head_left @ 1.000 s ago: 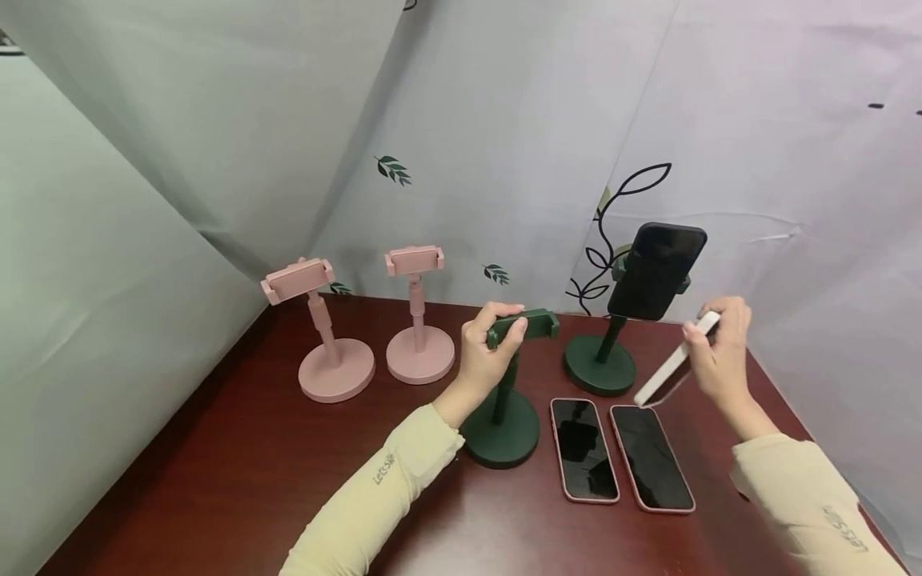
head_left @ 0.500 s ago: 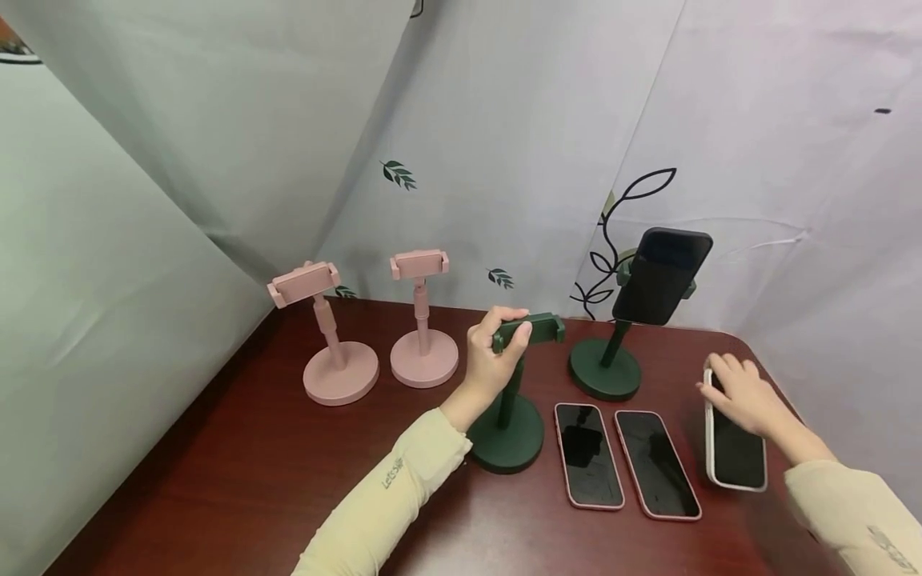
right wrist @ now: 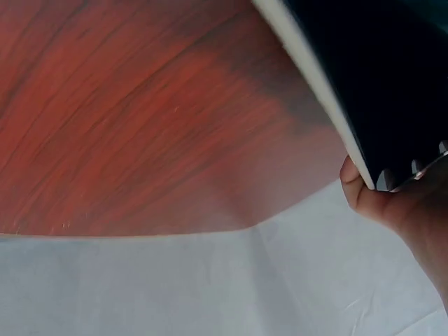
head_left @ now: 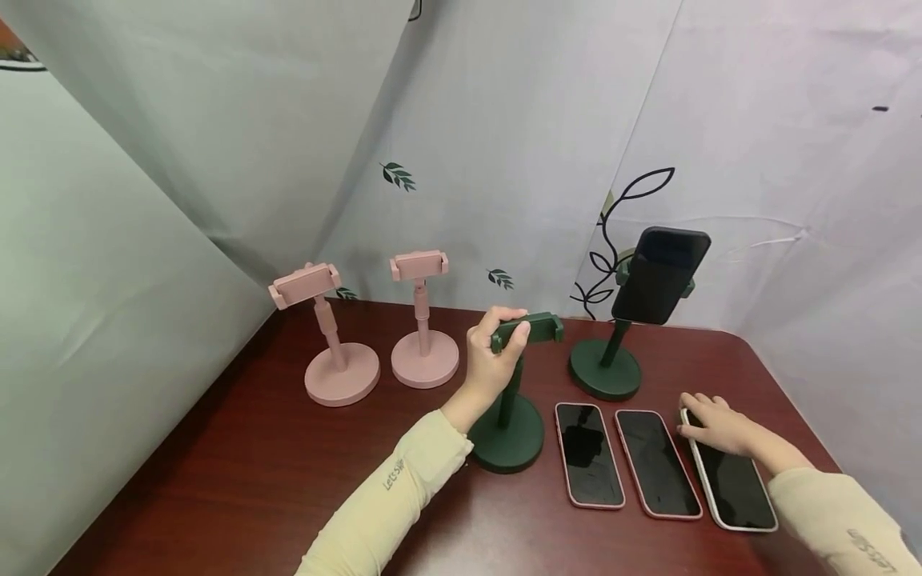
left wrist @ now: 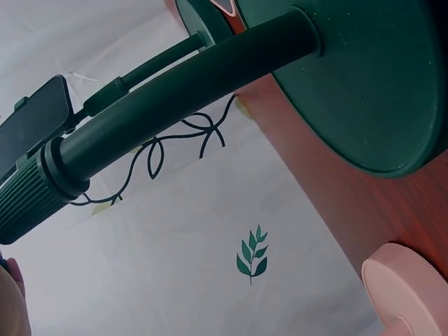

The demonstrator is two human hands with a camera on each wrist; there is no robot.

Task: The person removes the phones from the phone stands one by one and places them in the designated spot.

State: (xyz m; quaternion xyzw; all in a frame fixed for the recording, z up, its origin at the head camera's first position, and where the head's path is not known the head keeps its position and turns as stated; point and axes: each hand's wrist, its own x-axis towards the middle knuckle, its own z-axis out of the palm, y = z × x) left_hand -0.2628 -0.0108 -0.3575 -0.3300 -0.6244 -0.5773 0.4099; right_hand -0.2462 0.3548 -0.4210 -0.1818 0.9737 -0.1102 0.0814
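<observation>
Thumb and fingers of the left hand [head_left: 490, 360] pinch the left end of the clamp [head_left: 542, 330] on the nearer green phone stand [head_left: 510, 440], whose round base sits on the dark red wooden table [head_left: 216, 480]. The right hand [head_left: 720, 424] bends over the top end of a white-edged phone [head_left: 740, 490], thumb at its left edge, fingers across the top; whether the phone lies fully flat I cannot tell. It is rightmost of three phones in a row, screens up, with a narrow strip of wood between it and the middle pink-edged phone [head_left: 659, 464], and another before the left pink-edged phone [head_left: 589, 456], just beside the green base. The table's right edge slants near the right forearm. Farther back, the second green phone stand [head_left: 605, 370] holds a tilted black phone [head_left: 663, 276] in front of the hanging cloth [head_left: 504, 120]. The widest stretch of wood spreads leftward from the left sleeve [head_left: 403, 480], before the left pink phone stand [head_left: 342, 374] and right pink phone stand [head_left: 425, 358], their bases near but apart.
</observation>
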